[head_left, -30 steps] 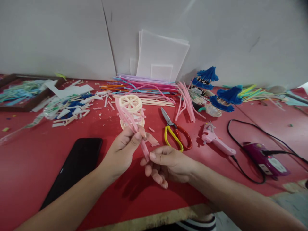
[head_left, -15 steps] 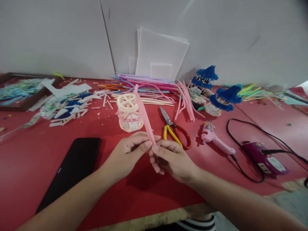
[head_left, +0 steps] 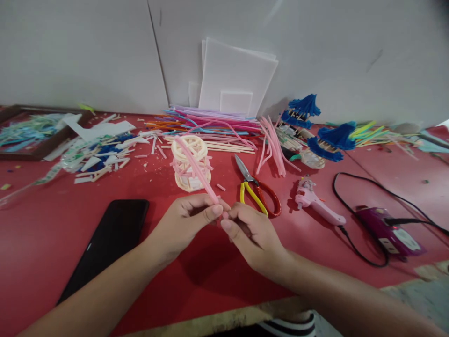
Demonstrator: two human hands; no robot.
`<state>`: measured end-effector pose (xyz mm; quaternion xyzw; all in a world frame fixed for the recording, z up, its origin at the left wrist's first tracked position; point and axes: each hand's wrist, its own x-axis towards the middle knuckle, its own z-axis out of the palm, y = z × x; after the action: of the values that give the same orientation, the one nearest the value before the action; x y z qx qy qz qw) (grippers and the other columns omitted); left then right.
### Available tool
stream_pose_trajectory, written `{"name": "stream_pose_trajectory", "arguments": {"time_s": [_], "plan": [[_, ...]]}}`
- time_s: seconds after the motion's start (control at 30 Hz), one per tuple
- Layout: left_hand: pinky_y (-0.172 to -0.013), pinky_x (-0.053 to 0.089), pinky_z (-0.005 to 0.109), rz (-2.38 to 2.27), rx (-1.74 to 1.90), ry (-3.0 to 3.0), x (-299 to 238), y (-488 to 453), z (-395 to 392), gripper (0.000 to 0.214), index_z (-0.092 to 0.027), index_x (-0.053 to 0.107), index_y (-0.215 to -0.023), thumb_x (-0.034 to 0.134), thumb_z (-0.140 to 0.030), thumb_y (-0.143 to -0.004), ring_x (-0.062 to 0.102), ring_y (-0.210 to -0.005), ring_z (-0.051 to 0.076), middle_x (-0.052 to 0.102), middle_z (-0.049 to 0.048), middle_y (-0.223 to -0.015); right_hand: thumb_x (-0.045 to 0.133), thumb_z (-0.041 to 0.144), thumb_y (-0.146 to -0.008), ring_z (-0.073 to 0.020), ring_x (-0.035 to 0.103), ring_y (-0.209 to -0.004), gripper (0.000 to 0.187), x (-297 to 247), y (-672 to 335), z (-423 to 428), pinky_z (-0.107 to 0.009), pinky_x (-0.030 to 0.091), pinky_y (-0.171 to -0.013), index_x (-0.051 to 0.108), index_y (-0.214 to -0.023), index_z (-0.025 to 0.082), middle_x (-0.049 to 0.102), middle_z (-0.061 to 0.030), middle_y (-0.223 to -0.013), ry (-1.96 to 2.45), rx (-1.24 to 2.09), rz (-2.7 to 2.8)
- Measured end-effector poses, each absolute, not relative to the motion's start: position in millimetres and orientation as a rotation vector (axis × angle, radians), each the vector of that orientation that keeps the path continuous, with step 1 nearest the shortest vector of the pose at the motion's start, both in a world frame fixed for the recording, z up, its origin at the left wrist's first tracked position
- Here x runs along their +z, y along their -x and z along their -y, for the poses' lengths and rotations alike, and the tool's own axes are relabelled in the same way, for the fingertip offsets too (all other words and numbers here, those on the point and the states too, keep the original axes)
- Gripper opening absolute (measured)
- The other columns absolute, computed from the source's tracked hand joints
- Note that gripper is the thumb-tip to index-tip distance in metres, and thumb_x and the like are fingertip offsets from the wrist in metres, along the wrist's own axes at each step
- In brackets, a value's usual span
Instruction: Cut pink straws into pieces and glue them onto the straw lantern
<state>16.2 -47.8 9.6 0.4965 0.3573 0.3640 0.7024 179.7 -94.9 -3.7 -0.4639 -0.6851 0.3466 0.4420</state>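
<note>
A thin bundle of pink pipe cleaners (head_left: 198, 171) slants up and to the left from my hands. Its lower end is pinched between thumb and fingers of my left hand (head_left: 191, 220). My right hand (head_left: 254, 234) is closed at the same lower end, thumb and fingertips on the pink tip, partly hiding it. Just behind the bundle stands a small round cream-and-pink frame (head_left: 191, 180) with a spoked ring on top. Scissors (head_left: 252, 180) with one yellow and one red handle lie open beyond my right hand.
A black phone (head_left: 108, 243) lies left. Right are a pink glue gun (head_left: 319, 203) and a purple power socket (head_left: 389, 231) with cables. Behind are coloured pipe cleaners (head_left: 210, 122), loose pink ones (head_left: 273, 147), blue-roofed models (head_left: 331, 140), offcuts (head_left: 101, 157) and white sheets (head_left: 238, 70).
The pink bundle has tilted further left and lower, now crossing in front of the round frame. My right fingers have shifted at its lower end. The view has moved slightly.
</note>
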Motion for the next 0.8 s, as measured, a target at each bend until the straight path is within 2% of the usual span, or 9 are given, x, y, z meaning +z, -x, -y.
{"name": "stream_pose_trajectory", "arguments": {"time_s": [0.07,0.2,0.37,0.57,0.73,0.8], "plan": [[-0.076,0.049,0.025,-0.823,0.818,-1.085,7,-15,47,0.014,-0.017,0.075,-0.075,0.075,-0.031,-0.075,0.063,-0.073,0.014,0.072,0.0026,-0.074,0.053,0.023,-0.091,-0.0116,0.054,-0.064,0.012,-3,-182,94,-0.024,0.045,-0.060,0.055,-0.080,0.020,0.060,0.0000,-0.072,1.143,0.611,1.775],[-0.072,0.049,0.023,-0.833,0.788,-1.075,5,-14,46,0.017,-0.017,0.076,-0.075,0.076,-0.034,-0.074,0.061,-0.070,0.013,0.072,0.0031,-0.073,0.055,0.017,-0.091,-0.0135,0.061,-0.074,0.007,-5,-188,91,-0.025,0.049,-0.069,0.058,-0.088,0.022,0.066,-0.0013,-0.080,1.075,0.385,1.840],[-0.065,0.051,0.023,-0.838,0.735,-1.069,11,-15,45,0.021,-0.016,0.076,-0.076,0.080,-0.036,-0.070,0.061,-0.062,0.012,0.071,0.0026,-0.068,0.055,0.016,-0.091,-0.0145,0.061,-0.072,0.008,-6,-189,90,-0.027,0.049,-0.067,0.059,-0.088,0.022,0.067,-0.0019,-0.079,1.061,0.341,1.859],[-0.067,0.052,0.025,-0.827,0.753,-1.098,13,-16,47,0.020,-0.016,0.074,-0.071,0.080,-0.035,-0.069,0.061,-0.065,0.013,0.071,0.0028,-0.068,0.062,0.025,-0.088,-0.0135,0.058,-0.064,0.006,-5,-192,85,-0.026,0.047,-0.060,0.060,-0.083,0.022,0.064,0.0001,-0.071,1.095,0.390,1.861],[-0.067,0.049,0.026,-0.930,0.957,-1.088,10,-14,45,0.013,-0.019,0.075,-0.072,0.079,-0.030,-0.070,0.058,-0.065,0.012,0.071,0.0021,-0.076,0.059,0.023,-0.090,-0.0165,0.060,-0.075,0.004,-5,-210,71,-0.030,0.048,-0.070,0.062,-0.089,0.021,0.067,-0.0032,-0.080,1.095,0.243,1.980],[-0.066,0.048,0.025,-0.944,1.022,-1.045,10,-13,43,0.012,-0.019,0.074,-0.071,0.078,-0.030,-0.071,0.056,-0.062,0.011,0.069,0.0005,-0.073,0.058,0.020,-0.090,-0.0188,0.059,-0.081,0.006,-6,-218,65,-0.034,0.048,-0.076,0.064,-0.090,0.020,0.067,-0.0051,-0.084,1.142,0.176,2.099]]}}
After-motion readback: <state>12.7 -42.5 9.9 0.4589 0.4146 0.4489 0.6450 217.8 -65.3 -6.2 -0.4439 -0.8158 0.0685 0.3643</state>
